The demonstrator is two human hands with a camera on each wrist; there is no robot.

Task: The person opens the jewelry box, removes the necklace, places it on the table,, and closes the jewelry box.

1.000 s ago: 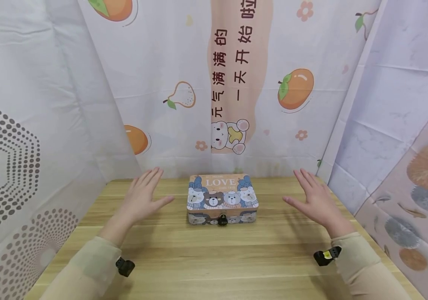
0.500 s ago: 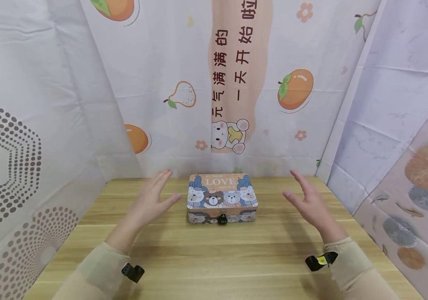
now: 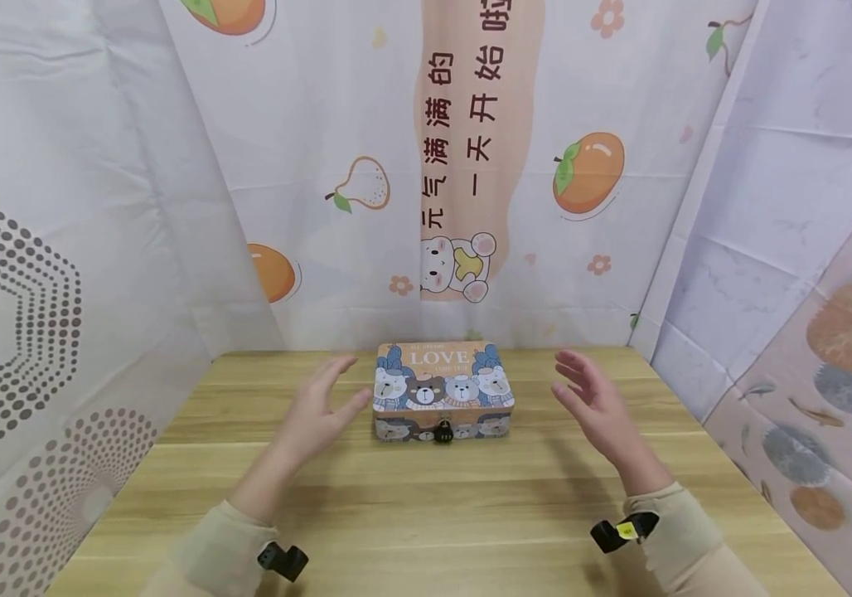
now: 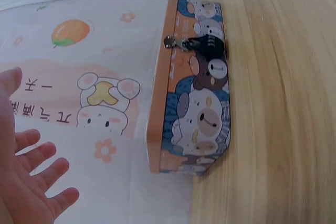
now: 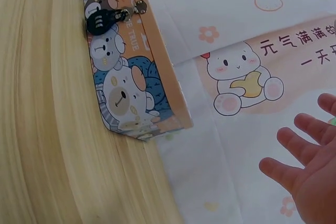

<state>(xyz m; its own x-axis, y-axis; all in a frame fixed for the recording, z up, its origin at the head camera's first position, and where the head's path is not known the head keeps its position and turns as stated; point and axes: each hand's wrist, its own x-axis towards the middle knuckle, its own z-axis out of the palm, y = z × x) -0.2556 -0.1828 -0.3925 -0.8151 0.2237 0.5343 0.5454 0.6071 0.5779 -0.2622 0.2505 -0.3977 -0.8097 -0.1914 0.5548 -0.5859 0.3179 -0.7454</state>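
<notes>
Since one second ago, our left hand (image 3: 314, 414) and right hand (image 3: 599, 408) have moved inward. We extend the left hand near the box (image 3: 442, 390), at its 9 o'clock, fingers spread. The box rests on the table (image 3: 426, 514), padlock (image 3: 443, 432) at its 6 o'clock. At 3 o'clock, our right hand, slightly farther off, likewise has its fingers extended.

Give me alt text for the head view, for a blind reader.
A lidded box printed with bears and the word LOVE, a black padlock on its front, sits on a wooden table between a person's left hand and right hand; a fruit-print curtain hangs behind.
</notes>
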